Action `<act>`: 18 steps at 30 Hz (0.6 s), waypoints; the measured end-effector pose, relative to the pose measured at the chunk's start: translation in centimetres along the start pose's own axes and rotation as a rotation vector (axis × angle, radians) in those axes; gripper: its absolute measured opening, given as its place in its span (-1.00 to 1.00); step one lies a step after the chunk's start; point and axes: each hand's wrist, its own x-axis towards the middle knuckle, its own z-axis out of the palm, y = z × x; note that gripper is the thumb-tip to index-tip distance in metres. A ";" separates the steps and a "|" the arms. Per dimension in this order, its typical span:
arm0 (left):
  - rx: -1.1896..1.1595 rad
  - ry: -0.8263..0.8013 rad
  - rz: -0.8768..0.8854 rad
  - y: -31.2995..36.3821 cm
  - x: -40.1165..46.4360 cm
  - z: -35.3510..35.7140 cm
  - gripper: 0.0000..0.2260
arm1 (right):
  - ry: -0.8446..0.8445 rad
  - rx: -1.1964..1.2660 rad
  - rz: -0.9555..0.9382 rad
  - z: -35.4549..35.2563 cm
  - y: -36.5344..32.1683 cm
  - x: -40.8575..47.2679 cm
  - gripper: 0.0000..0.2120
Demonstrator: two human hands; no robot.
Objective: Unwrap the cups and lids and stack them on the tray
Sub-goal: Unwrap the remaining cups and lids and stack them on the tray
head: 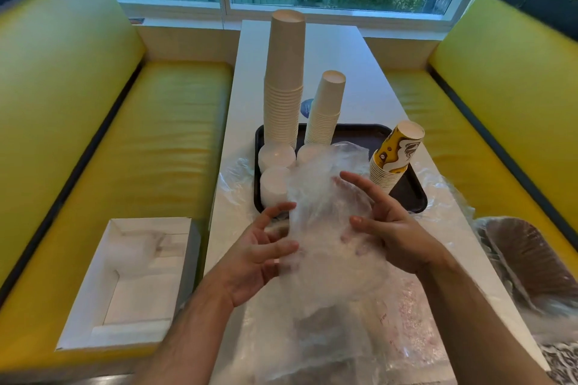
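Observation:
A black tray (417, 197) on the white table (341, 66) holds a tall stack of plain paper cups (285, 78), a shorter stack (327, 106) and a leaning yellow printed stack (394, 156). Short piles of white lids (276, 157) stand at the tray's left front. In front of the tray, a crumpled clear plastic wrap (322, 197) is held up between both hands. My left hand (253, 259) grips its left edge with curled fingers. My right hand (397, 234) holds its right side, index finger stretched out, other fingers showing through the film. The wrap's contents are blurred.
More loose clear plastic (344, 337) covers the near table. A wrapped sleeve of brown cups (528, 259) lies at the right edge. An open white box (131, 284) sits on the left yellow bench (93, 166). Another yellow bench is at the right, windows behind.

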 end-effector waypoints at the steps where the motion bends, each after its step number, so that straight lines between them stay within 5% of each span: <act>1: -0.005 0.033 0.026 0.0 0.0 -0.1 -0.45 | 0.019 0.000 0.016 -0.4 0.0 -0.1 -0.37; 11: 0.072 0.233 0.133 -1.3 -0.9 -1.7 -0.40 | -0.070 -0.267 0.136 -1.9 2.0 -1.0 0.08; 18: 0.303 0.279 0.050 -1.1 -2.4 -2.3 -0.64 | -0.017 -0.455 0.167 -2.2 2.2 -0.7 0.05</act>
